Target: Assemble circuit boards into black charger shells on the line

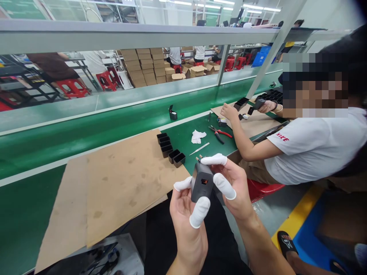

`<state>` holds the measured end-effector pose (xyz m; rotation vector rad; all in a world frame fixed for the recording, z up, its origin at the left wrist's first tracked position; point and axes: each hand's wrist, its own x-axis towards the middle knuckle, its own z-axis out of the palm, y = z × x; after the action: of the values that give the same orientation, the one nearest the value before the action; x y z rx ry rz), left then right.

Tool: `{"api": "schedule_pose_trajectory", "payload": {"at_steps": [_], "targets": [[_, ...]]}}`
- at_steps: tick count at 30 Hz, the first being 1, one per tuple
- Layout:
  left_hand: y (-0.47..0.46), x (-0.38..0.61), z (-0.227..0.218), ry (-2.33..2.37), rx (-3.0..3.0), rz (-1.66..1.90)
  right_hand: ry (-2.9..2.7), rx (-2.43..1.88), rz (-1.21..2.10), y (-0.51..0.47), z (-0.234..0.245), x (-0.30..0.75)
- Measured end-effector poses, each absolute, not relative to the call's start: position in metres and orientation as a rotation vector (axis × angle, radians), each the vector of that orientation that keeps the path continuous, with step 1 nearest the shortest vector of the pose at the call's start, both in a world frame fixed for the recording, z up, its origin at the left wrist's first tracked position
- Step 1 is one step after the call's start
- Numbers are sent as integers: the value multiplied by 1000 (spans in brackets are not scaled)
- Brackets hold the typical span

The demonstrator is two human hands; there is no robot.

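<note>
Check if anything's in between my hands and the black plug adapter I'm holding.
Only the white finger covers, worn on both the left hand and the right hand, where they meet the black plug adapter. Nothing else visible stands between; the adapter's far side is hidden.

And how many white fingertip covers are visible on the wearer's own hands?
4: left thumb's cover, left finger's cover, right thumb's cover, right finger's cover. Others may be hidden behind the black block-shaped charger.
</note>
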<state>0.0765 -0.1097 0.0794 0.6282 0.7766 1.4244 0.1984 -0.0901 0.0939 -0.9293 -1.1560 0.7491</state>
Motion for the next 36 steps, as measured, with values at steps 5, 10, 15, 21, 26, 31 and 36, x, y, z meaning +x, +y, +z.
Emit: {"api": "schedule_pose_trajectory", "payload": {"at_steps": [5,10,15,21,26,31,36], "targets": [[-95,55,50,935,775,1606,-1254,-927,810,-79,75,188],[-63,-31,-6,1368,1225,1765,-1390,-977,691,-54,38,141],[-31,-122,-41,1983,1898,1662,-1508,-960,701,-17,0,81],[-19,-148,-62,1927,2521,1474,-1623,-995,754,9,-32,41],[-25,-148,-71,1673,2506,1493,-1636,-1072,725,4,-48,39],[-34,-147,-59,1429,2211,1514,-1694,-984,498,-5,-53,42],[-17,-150,-43,1606,1313,1787,-1704,-961,275,-11,-62,40]]}}
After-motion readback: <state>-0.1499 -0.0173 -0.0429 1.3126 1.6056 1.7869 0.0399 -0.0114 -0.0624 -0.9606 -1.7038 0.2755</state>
